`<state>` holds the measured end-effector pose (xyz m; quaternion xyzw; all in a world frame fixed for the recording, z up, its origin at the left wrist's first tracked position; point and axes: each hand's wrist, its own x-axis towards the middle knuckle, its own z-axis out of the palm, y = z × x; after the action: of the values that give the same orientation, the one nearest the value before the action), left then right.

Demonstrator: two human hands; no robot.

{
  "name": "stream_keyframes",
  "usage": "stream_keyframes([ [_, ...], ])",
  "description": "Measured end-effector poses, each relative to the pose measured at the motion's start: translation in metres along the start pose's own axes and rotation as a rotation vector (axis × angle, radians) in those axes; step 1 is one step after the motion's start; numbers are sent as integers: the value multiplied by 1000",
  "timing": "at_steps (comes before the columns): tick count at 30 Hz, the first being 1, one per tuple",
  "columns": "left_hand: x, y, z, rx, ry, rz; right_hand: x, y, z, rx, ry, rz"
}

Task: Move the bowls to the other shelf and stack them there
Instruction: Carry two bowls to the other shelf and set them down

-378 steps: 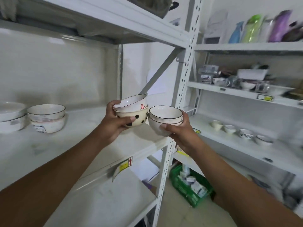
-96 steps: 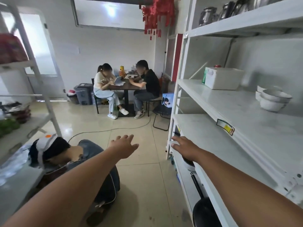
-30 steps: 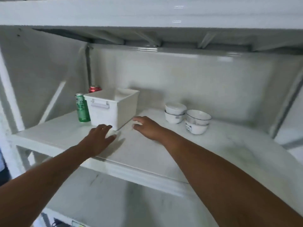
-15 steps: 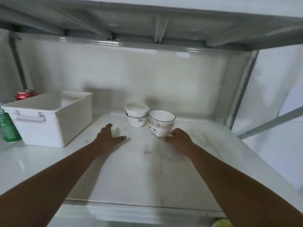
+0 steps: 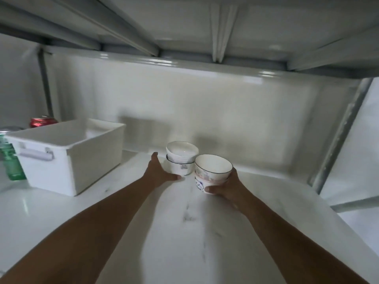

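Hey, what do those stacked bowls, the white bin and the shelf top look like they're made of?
Stacked bowls: likely glazed ceramic; glossy white, thin dark rim line, printed pattern.
White bin: probably moulded plastic; matte, thin walls, a clip-on handle.
Shelf top: glossy white with grey marble-like veins, and it reflects light; whether stone, laminate or coated board is unclear.

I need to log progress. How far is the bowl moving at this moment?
Nothing here looks finished: both piles sit on the source shelf. In hand: the right hand wraps the front bowl stack; the left hand touches the rear bowl stack. Left: lift, carry, stack on the other shelf.
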<state>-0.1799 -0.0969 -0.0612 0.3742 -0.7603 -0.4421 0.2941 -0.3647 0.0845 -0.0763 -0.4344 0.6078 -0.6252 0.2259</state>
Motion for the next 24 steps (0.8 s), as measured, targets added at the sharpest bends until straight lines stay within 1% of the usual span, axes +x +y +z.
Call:
stream_keyframes([
  [4,19,-1,15,-61,-9,15,5,5,2,50,-30,31],
  [8,40,-8,35,-34,20,-4,8,2,9,78,-12,49],
  [10,50,-8,40,-96,31,25,10,4,11,78,-3,44],
  [12,61,-12,43,-211,19,111,12,6,11,76,8,45],
  [14,88,-32,49,-302,39,194,15,7,12,71,9,38],
  [16,111,-50,59,-374,-3,232,18,9,13,68,-5,33],
  [18,89,-31,51,-405,2,254,19,8,13,73,-8,36],
  [21,76,-20,45,-473,36,283,20,7,13,85,-26,31],
  [24,64,-13,39,-490,36,297,21,5,14,91,-26,16],
])
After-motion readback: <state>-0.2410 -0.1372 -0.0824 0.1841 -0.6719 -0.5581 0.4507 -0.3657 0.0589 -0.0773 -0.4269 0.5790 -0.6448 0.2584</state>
